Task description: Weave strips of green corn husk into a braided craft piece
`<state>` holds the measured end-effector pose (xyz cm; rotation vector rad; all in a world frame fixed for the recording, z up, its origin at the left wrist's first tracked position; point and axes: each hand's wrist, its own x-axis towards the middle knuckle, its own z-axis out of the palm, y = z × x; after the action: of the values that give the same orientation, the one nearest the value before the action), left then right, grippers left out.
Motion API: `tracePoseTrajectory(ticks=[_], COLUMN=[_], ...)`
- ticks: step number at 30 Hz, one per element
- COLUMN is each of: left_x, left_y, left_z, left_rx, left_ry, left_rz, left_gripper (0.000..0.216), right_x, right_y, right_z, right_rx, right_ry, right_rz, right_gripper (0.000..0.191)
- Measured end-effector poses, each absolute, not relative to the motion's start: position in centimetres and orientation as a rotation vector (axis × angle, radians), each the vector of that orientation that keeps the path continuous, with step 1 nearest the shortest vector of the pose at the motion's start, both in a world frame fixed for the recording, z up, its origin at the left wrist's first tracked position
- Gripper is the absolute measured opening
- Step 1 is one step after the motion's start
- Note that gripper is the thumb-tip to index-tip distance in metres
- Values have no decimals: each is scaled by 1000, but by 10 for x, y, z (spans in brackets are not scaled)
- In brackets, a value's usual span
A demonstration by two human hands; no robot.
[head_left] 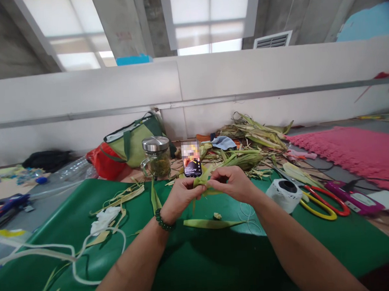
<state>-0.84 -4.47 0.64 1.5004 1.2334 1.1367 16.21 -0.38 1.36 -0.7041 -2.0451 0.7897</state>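
Fingers of the left hand (pixel 180 194) and right hand (pixel 234 183) pinch one husk strip (pixel 205 182) between them, its long axis running left-right.

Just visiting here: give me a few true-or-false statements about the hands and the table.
1. The left hand and right hand both pinch one green husk strip. True.
2. The green bead bracelet is on the right wrist. False: it is on the left wrist.
3. The glass mug has its metal lid off. False: the lid is on.
4. Scissors with red and yellow handles lie right of the white roll. True.
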Motion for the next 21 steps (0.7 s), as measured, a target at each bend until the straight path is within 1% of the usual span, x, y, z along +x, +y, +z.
tracePoseTrajectory(ticks=[4,7,11,14,17,20,21], left_x=[-7,-5,-3,-2,0,3,5], left_y=[-45,-47,-49,-49,-49,-48,-48], left_z=[8,10,9,5,0,-8,-11], left_rx=[1514,1552,1615,1634,1720,1825,1831], left_ry=[1273,1316,1382,1437,1456,1431,1406], left_rz=[1135,1129,1106,1102,1143,1151,1139], left_gripper=[28,30,28,29,22,13,11], right_x=[161,157,148,143,142,144,144], right_y=[-6,-11,-16,-15,-14,-16,-17], right_z=[11,9,5,1,-1,0,0], right_rx=[-787,-821,-787,-773,-757,-742,-729], right_ry=[-2052,-2047,-2030,-1957,-1979,-2066,-2066], right_rz=[592,514,570,664,625,470,428], right_gripper=[18,18,19,9,18,5,5])
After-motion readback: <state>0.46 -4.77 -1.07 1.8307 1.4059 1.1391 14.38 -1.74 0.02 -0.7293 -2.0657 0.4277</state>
